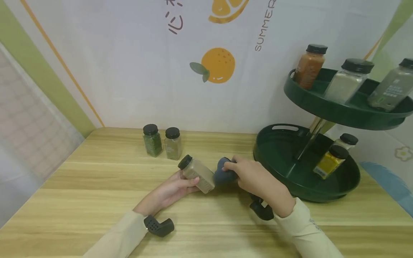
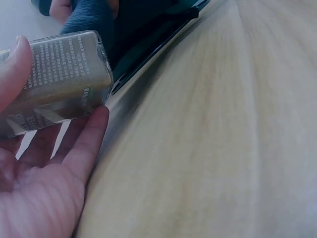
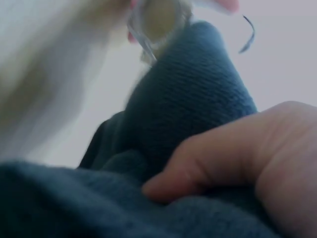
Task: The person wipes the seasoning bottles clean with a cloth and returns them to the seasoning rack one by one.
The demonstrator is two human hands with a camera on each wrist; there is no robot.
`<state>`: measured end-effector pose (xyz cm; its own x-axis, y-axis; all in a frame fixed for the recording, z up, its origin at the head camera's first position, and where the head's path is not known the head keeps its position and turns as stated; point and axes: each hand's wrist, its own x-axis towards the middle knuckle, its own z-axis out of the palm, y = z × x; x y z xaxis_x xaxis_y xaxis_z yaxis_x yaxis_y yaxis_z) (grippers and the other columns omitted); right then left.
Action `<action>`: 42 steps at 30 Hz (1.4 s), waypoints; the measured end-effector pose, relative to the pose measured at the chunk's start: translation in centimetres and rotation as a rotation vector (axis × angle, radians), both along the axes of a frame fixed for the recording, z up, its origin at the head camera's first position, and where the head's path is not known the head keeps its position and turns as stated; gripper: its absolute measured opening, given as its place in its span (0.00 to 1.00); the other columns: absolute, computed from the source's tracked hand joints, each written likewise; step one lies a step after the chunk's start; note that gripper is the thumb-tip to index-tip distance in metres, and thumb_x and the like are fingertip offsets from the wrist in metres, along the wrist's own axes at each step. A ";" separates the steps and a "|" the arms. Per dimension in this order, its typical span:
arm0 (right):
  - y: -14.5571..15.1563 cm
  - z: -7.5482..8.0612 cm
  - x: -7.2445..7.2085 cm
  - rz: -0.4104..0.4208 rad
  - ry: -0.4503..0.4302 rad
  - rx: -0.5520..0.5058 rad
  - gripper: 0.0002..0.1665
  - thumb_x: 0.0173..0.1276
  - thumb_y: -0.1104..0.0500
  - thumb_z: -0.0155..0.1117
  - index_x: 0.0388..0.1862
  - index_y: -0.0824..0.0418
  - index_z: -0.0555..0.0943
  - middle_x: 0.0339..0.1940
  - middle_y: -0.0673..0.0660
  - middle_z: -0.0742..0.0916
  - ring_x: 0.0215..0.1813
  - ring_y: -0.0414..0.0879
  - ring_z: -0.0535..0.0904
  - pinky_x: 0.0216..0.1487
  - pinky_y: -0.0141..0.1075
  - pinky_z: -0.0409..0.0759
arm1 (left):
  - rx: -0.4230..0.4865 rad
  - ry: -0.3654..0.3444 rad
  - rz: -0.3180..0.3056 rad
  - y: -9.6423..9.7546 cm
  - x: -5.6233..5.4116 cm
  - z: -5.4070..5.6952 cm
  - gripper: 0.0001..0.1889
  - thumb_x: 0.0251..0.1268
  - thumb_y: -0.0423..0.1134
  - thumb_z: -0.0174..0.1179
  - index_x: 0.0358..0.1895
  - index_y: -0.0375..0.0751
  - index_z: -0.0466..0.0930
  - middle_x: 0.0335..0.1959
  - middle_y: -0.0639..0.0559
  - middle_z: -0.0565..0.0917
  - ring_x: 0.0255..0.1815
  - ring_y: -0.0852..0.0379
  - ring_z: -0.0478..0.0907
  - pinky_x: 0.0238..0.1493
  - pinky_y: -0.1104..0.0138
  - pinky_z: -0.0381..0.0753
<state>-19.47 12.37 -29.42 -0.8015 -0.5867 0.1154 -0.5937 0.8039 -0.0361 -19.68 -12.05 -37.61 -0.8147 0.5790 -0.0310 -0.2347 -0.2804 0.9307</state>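
Note:
My left hand point(image 1: 177, 188) holds a clear spice jar point(image 1: 198, 175) with a black cap, tilted, its cap up to the left and its base toward the right hand. In the left wrist view, the thumb lies over the printed side of the jar point(image 2: 64, 74) and the fingers support it from below. A dark blue cloth point(image 1: 223, 173) is bunched in my right hand point(image 1: 255, 175), beside the jar's base. The right wrist view shows the thumb pressing into the folds of the cloth point(image 3: 193, 84); whether the cloth touches the jar is hard to tell.
Two black-capped spice jars, one green point(image 1: 152, 140) and one tan point(image 1: 173, 143), stand at the table's back. To the right rises a two-tier green rack point(image 1: 274, 179). Its upper tray point(image 1: 342, 113) bears three jars; the lower one bears a yellow jar point(image 1: 330, 163) and another behind.

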 end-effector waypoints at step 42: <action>0.3 1.5 1.1 0.087 -0.154 -0.031 0.29 0.51 0.76 0.58 0.50 0.53 0.79 0.44 0.52 0.80 0.32 0.41 0.74 0.32 0.32 0.74 | 0.071 -0.053 0.016 -0.2 0.0 0.1 0.34 0.63 0.34 0.57 0.70 0.44 0.50 0.56 0.55 0.72 0.58 0.58 0.71 0.68 0.50 0.59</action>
